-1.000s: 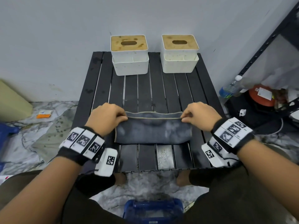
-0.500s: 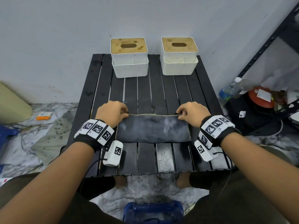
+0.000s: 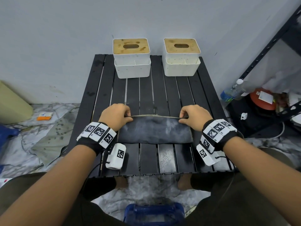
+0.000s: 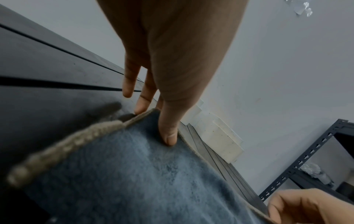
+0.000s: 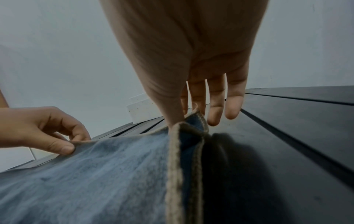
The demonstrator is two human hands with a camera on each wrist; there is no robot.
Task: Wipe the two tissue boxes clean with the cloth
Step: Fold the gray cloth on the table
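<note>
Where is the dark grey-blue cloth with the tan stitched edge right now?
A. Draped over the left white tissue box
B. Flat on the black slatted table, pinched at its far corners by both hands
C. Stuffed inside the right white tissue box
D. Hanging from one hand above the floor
B: the dark grey-blue cloth lies on the black slatted table, with the left hand and right hand each pinching a far corner.

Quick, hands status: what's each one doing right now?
Left hand: pinching the far left corner of the folded grey cloth.
Right hand: pinching the cloth's far right corner.
</note>
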